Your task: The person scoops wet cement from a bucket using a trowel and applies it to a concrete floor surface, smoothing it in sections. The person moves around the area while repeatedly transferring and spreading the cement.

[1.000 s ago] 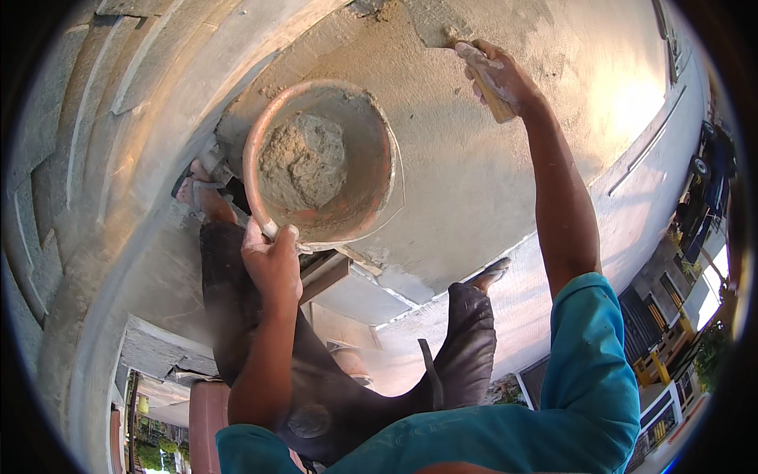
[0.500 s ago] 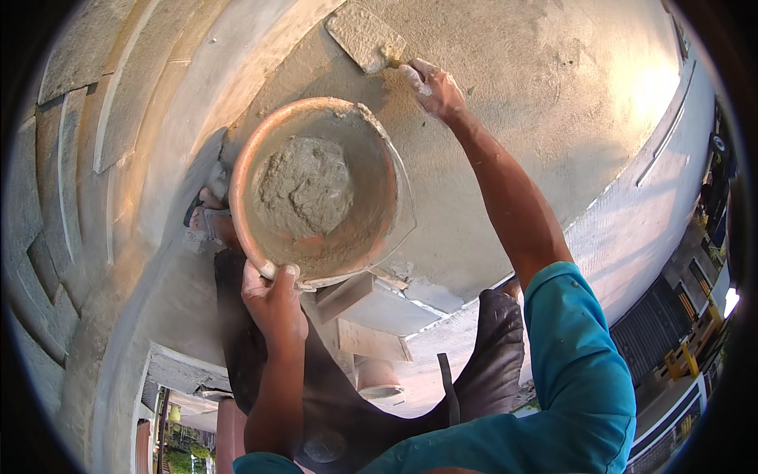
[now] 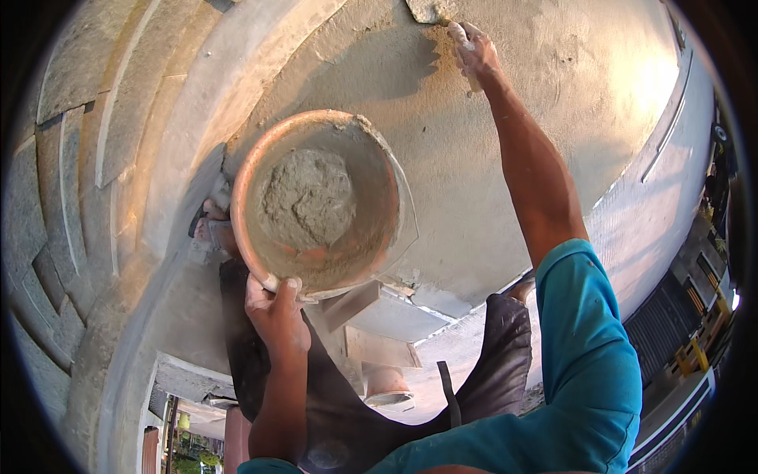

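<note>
While the person's dark trousers [image 3: 332, 411] and teal sleeve [image 3: 584, 371] fill the near edge, the left hand [image 3: 276, 316] comes up at near left, its fingers curled shut over the near rim of a round orange-brown pan [image 3: 320, 205], thumb lying on the rim's inside. A heap of wet grey mortar [image 3: 306, 196] sits in the pan, left of its middle. Farther off and to the right, the right arm stretches up to the grey rendered wall [image 3: 553, 95]; the right hand [image 3: 472, 49] has its fingers wrapped tight round the handle of a flat plastering trowel [image 3: 426, 9], whose blade lies against the wall at the far edge. Grey stone blocks [image 3: 71, 158] curve along the left.
</note>
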The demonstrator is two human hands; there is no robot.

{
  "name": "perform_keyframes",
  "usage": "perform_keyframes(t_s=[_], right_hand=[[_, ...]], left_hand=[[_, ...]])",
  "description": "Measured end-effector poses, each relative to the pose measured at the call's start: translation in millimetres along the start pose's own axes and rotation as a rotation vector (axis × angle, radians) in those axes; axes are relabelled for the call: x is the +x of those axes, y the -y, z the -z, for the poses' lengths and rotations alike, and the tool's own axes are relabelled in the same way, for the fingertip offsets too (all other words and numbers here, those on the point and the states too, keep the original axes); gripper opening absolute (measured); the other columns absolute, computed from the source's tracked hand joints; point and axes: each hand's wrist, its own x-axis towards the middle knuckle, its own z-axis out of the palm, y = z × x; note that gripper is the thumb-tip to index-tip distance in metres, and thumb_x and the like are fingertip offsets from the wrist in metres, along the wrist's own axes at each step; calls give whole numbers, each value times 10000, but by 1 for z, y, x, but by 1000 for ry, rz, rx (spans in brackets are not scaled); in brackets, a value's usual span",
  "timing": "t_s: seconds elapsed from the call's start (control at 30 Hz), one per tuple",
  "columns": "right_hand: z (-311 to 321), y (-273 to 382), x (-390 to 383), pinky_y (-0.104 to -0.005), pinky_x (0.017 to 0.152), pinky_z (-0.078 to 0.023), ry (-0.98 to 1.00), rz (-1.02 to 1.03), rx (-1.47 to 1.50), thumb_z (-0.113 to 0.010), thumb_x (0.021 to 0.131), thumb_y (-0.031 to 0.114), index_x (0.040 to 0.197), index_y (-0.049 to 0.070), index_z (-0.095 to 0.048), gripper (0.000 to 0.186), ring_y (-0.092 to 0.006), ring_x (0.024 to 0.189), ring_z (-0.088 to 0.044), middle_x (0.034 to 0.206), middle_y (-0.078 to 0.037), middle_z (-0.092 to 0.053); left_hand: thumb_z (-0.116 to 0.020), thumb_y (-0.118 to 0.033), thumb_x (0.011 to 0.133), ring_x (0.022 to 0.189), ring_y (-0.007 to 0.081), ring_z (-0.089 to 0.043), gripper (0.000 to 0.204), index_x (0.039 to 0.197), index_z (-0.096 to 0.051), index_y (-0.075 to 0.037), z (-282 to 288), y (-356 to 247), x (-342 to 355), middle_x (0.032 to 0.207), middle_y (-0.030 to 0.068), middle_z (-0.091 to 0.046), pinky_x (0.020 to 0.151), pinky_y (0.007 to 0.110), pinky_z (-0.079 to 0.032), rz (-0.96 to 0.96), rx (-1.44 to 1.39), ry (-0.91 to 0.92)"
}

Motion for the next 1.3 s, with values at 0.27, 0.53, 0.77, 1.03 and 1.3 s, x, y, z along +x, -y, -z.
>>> perform_keyframes(t_s=[0.27, 0.53, 0.77, 1.03, 1.3], right_hand=[[-83, 2, -87, -516, 950, -475, 185, 196, -285, -394, 1005, 534, 1278, 96, -577, 548, -409, 1107, -623, 1158, -216, -666], [-116, 6, -138, -491, 1016, -464, 353, 301, -424, -385, 998, 562, 1369, 150, -533, 575, -348, 1203, -589, 1263, -126, -647], [-23, -2, -47, -476, 745, -529, -63, 227, -404, -449, 1004, 502, 1141, 106, -625, 454, -357, 866, -694, 959, -158, -705], [75, 27, -169, -389, 679, -564, 132, 729, -542, -582, 961, 355, 1199, 186, -599, 293, -214, 866, -685, 978, -33, -644], [-3, 111, -224, -373, 764, -545, 266, 985, -1145, -591, 914, 299, 1346, 204, -504, 451, -178, 1043, -611, 1165, -44, -543]], left_hand=[[-535, 52, 831, 909, 135, -599, 387, 1217, -528, 29, 1, -9, -2, 1110, 99, -586, 739, 267, -538, 15, 22, -43], [-521, 123, 800, 993, 187, -633, 423, 1218, -510, 58, -7, -16, -4, 1156, 148, -587, 828, 329, -583, -5, 13, -114], [-519, 127, 799, 978, 179, -632, 405, 1197, -529, 52, -7, -10, -5, 1127, 140, -600, 810, 305, -567, -2, -27, -68], [-578, 89, 810, 926, 140, -636, 431, 1236, -533, 43, -14, -1, 0, 1113, 116, -621, 752, 258, -544, -88, 6, 34], [-579, 58, 837, 764, 44, -498, 204, 1041, -571, 53, -33, 4, -4, 886, 33, -584, 638, 224, -423, -211, 133, 123]])
